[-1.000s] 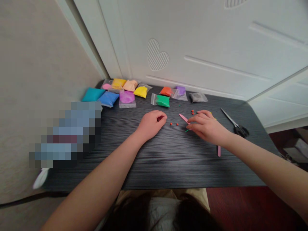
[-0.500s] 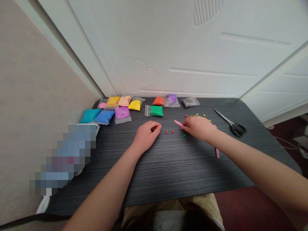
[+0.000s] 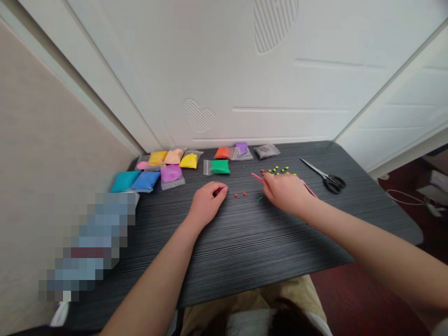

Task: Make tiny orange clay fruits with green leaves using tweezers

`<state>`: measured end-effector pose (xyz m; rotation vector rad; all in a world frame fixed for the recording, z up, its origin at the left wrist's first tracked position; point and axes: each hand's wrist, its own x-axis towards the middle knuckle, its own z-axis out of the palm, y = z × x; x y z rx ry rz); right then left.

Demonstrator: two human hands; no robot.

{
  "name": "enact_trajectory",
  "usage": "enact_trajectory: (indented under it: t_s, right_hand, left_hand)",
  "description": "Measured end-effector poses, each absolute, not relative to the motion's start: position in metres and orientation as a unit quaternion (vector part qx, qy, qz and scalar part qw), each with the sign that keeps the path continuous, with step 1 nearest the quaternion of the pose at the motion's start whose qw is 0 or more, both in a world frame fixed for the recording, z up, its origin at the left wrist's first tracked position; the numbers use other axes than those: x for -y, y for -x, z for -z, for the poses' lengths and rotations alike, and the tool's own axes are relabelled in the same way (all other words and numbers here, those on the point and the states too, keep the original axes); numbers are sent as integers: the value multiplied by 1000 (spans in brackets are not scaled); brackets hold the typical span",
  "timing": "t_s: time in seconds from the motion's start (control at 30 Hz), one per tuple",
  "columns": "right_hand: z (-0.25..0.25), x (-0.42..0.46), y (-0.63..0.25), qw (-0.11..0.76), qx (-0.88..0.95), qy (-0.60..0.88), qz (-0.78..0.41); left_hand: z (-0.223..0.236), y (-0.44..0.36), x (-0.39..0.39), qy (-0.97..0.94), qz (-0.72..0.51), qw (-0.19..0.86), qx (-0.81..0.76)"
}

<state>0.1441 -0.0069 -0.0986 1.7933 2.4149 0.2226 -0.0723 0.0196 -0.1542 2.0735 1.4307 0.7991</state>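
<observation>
My right hand (image 3: 285,192) is closed round a pink clay modelling tool (image 3: 258,178), whose pointed tip sticks out to the left above the table. A thin green clay strip (image 3: 260,199) lies just below the fingers. Two small orange clay balls, one of them this ball (image 3: 235,195), rest between my hands. My left hand (image 3: 207,204) lies on the table with curled fingers, thumb and fingertips together; whatever they hold, if anything, is hidden. Beyond my right hand are several tiny yellow and green clay pieces (image 3: 276,168) and an orange one (image 3: 262,171).
A second pink tool (image 3: 309,189) is partly covered by my right wrist. Black-handled scissors (image 3: 332,183) lie to the right. Bagged clay stands along the back, including a green packet (image 3: 220,166), a grey packet (image 3: 266,150) and a blue packet (image 3: 145,181). A blurred-out object (image 3: 94,242) occupies the left edge.
The view has shifted a little to the right. My right hand has turned and drawn back slightly, uncovering more of the yellow and green pieces. My left hand keeps its pose.
</observation>
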Motion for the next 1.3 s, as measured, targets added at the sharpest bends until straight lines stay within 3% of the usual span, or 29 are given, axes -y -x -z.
enact_trajectory:
  t_s: [0.53, 1.3]
  right_hand:
    - [122, 50, -143, 132, -800, -584, -13]
    - [124, 50, -145, 127, -815, -564, -35]
  left_hand:
    - [153, 72, -20, -768, -284, 245, -519]
    - [152, 72, -20, -770, -289, 241, -516]
